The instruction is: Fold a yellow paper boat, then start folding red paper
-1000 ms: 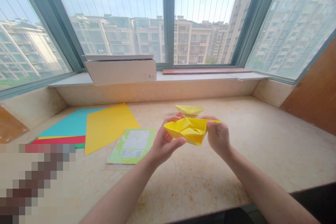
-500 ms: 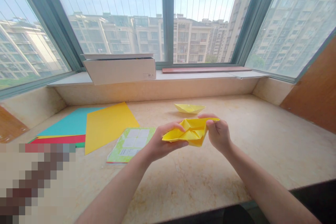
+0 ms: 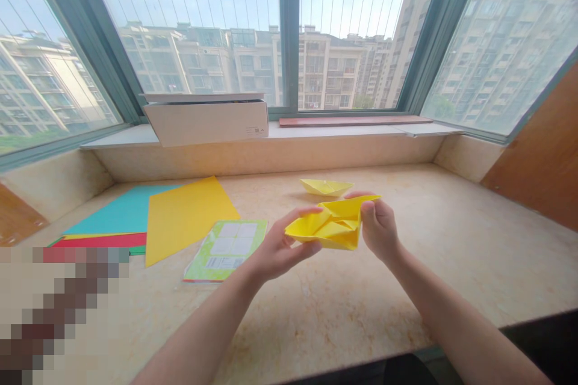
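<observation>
Yellow paper boat (image 3: 332,228) is held up over the counter (image 3: 343,319), its folded hollow facing up. The left hand (image 3: 277,249) grips its 9 o'clock end, digits on 2 sides; the right hand (image 3: 383,228) pinches its 3 o'clock end, which sits higher. At 12 o'clock from it, 1 paler boat (image 3: 327,188) stands on the counter. Between 8 and 9 o'clock lies a green packet (image 3: 235,246), and past that, at 9 o'clock, a yellow sheet (image 3: 187,216) overlaps a blue sheet (image 3: 117,210) and a red sheet (image 3: 106,241).
</observation>
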A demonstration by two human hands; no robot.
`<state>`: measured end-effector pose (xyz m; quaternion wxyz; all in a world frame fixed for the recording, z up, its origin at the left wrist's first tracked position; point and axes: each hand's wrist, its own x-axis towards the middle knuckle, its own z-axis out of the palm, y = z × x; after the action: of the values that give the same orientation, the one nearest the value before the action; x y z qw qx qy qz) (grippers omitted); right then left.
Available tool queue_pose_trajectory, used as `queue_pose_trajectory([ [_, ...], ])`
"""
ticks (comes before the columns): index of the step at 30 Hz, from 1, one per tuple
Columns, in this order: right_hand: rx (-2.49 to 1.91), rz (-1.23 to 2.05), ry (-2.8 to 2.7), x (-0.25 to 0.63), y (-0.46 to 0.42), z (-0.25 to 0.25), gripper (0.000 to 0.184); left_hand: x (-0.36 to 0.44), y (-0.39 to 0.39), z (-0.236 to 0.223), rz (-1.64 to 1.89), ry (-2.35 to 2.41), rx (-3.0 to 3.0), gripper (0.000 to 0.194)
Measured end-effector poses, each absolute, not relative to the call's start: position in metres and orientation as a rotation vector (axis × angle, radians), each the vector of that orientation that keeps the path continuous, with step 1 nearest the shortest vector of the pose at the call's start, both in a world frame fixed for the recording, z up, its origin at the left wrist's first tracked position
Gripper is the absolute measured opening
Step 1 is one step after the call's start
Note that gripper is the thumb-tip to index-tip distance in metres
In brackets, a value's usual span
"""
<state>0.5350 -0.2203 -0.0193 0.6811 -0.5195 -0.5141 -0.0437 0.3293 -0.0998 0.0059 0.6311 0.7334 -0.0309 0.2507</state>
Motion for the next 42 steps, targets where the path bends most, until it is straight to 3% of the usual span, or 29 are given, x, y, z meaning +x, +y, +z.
queue_pose_trajectory([
  [6, -1.192, -0.05, -1.329, 0.544, -0.23, -0.014, 0.047, 0.329, -0.091, 0.008, 0.277, -0.112, 1.247, 0.087],
  [8, -1.189, -0.019, -1.407, 0.541, -0.231, -0.012, 0.048, 0.329, -0.092, 0.01, 0.186, 0.044, 1.268, 0.081],
  [12, -1.185, 0.056, -1.51, 0.53, -0.229, -0.014, 0.051, 0.33, -0.1, 0.013, -0.082, 0.194, 1.429, 0.043],
  [14, -1.191, 0.078, -1.501, 0.527, -0.228, -0.016, 0.053, 0.332, -0.105, 0.011, -0.11, 0.19, 1.384, 0.038],
  [23, -1.174, 0.218, -1.408, 0.52, -0.224, -0.019, 0.05, 0.34, -0.106, -0.003, 0.054, 0.239, 1.176, 0.04],
  [34, -0.78, 0.853, -1.39, 0.512, -0.222, -0.02, 0.084, 0.339, -0.108, 0.008, 0.083, 0.265, 1.08, 0.044],
  [42, -0.893, 0.635, -1.188, 0.499, -0.206, -0.04, 0.08, 0.343, -0.118, 0.001, 0.269, 0.381, 1.397, 0.039],
])
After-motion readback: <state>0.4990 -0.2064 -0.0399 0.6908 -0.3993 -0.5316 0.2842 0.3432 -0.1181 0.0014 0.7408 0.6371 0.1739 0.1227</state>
